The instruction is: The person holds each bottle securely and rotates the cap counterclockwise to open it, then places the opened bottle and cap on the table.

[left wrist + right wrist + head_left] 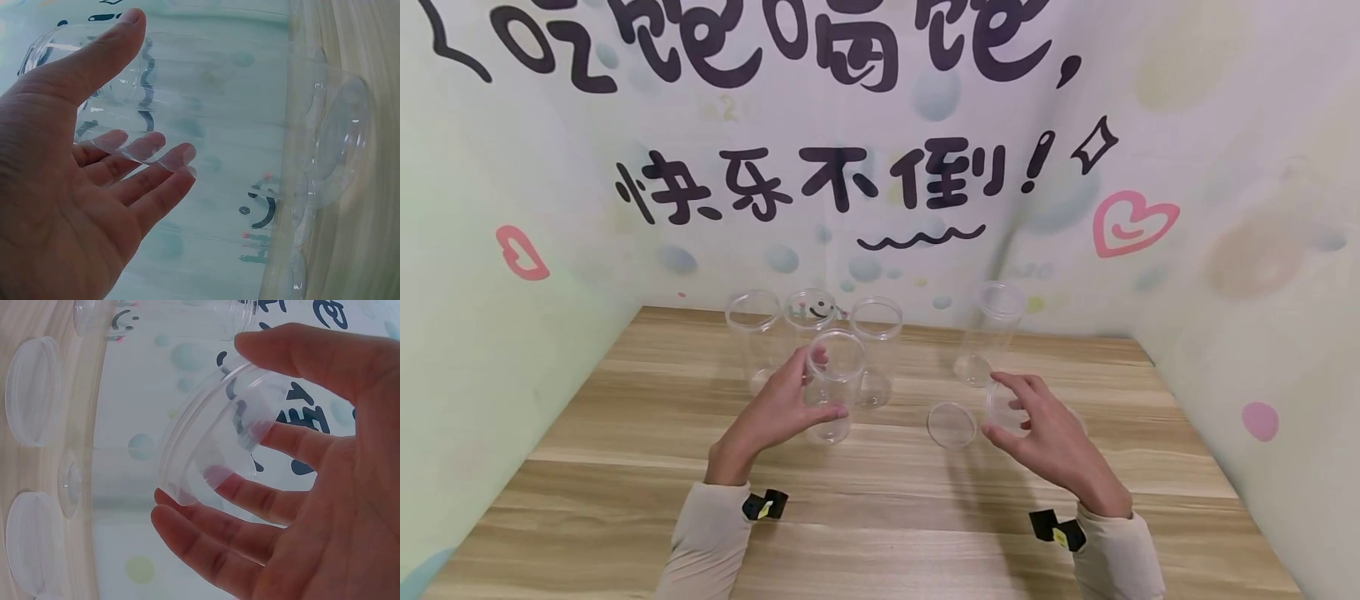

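My left hand grips a tall clear plastic cup around its side, thumb toward me and fingers behind. Through its see-through wall the left wrist view shows the fingertips curving along the cup, whose base points toward the table. My right hand holds a round clear lid at its edge, thumb on one side and fingers on the other. In the right wrist view the lid is tilted and raised above the tabletop. One flat lid lies left of this hand.
Behind the gripped cup stand three more clear cups, including a left one and a right one. Another cup is upright at the back right. A further lid lies on the wooden table. Printed walls enclose it.
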Available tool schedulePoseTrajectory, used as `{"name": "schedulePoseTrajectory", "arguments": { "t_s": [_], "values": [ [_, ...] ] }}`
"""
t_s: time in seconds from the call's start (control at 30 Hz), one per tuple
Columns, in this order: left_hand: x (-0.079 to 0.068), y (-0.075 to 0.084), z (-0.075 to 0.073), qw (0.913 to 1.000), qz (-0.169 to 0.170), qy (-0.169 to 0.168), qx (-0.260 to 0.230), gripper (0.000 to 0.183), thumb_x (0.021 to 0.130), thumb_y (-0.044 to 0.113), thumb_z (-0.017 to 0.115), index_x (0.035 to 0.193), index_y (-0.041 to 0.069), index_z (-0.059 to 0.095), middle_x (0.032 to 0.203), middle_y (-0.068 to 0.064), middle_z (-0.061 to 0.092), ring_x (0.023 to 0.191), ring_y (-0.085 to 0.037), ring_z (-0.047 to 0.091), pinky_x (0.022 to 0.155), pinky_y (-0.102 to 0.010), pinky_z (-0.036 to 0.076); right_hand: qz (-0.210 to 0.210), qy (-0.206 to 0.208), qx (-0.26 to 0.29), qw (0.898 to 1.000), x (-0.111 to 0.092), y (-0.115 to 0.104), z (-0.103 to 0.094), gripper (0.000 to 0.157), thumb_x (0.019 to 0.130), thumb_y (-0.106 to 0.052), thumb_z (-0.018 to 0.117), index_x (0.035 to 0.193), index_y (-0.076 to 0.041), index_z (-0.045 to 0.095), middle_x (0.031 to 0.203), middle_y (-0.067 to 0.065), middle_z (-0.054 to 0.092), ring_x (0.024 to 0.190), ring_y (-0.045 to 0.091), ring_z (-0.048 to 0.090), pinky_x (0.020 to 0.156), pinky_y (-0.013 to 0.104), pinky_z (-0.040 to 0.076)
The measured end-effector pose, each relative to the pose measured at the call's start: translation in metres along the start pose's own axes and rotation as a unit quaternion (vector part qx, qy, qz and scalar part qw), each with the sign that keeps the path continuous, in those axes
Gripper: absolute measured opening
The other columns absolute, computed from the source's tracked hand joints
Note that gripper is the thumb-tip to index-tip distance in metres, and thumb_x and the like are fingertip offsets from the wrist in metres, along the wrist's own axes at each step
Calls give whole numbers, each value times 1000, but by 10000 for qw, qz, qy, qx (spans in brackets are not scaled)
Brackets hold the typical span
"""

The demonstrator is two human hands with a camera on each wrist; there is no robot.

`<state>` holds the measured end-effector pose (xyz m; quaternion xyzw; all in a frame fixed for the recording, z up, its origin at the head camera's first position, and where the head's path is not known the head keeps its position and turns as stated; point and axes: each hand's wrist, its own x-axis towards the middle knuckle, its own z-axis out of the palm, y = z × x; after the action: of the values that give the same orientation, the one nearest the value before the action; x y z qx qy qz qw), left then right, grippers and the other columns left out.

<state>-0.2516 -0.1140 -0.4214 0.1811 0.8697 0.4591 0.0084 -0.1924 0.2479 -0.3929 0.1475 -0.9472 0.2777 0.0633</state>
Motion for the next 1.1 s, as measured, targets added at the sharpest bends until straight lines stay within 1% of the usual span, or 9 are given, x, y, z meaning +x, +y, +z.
{"name": "schedulePoseTrajectory", "arguments": {
  "t_s": [0.27, 0.5, 0.63, 0.77, 0.87, 1.0, 1.1],
  "values": [
    [-2, 0, -3, 9999, -93, -83, 19, 86, 77, 35, 86, 142, 12, 35, 142, -14, 48, 126, -41, 49, 101, -55, 45, 106, -75, -83, 9999, -3, 4, 0, 63, 88, -28, 73, 143, -12, 48, 134, 15, 51, 109, 35, 62, 80, 46, 57],
    [-2, -3, -7, 9997, -153, -210, -6, 89, 79, 29, 85, 146, 10, 30, 143, -16, 47, 126, -41, 50, 101, -56, 45, 213, -178, -59, 9996, -6, 9, -1, 65, 87, -27, 74, 144, -11, 47, 135, 15, 50, 110, 36, 62, 79, 45, 56],
    [-3, -4, -8, 9994, -207, -282, -33, 89, 80, 31, 84, 147, 9, 29, 144, -17, 46, 127, -43, 49, 102, -56, 44, 199, -156, -93, 9996, -6, 11, 0, 66, 87, -27, 74, 144, -10, 47, 134, 15, 51, 109, 37, 62, 77, 45, 56],
    [-5, -3, -9, 9988, -291, -382, -84, 92, 80, 32, 83, 149, 10, 26, 145, -18, 44, 130, -46, 46, 102, -58, 44, 195, -141, -120, 9996, -6, 12, 1, 65, 86, -26, 75, 143, -9, 48, 133, 16, 52, 108, 38, 63, 75, 44, 56],
    [-7, -2, -12, 9978, -446, -465, -154, 96, 79, 35, 84, 150, 12, 24, 147, -18, 44, 133, -45, 45, 102, -57, 44, 191, -135, -156, 9996, -6, 13, 1, 65, 86, -27, 75, 143, -10, 48, 132, 16, 52, 107, 37, 64, 74, 44, 55],
    [-10, -1, -17, 9959, -637, -629, -121, 101, 80, 35, 83, 152, 8, 18, 147, -24, 44, 136, -42, 44, 104, -56, 43, 144, -112, -208, 9996, -6, 14, 1, 64, 86, -29, 75, 142, -10, 49, 131, 17, 54, 106, 37, 64, 75, 45, 55],
    [-14, 2, -23, 9940, -694, -838, -58, 104, 83, 33, 81, 153, 2, 10, 148, -28, 39, 136, -44, 43, 106, -57, 41, 109, -105, -228, 9996, -7, 16, 1, 64, 87, -31, 75, 141, -10, 49, 130, 18, 54, 106, 38, 64, 76, 47, 55]
  ]
}}
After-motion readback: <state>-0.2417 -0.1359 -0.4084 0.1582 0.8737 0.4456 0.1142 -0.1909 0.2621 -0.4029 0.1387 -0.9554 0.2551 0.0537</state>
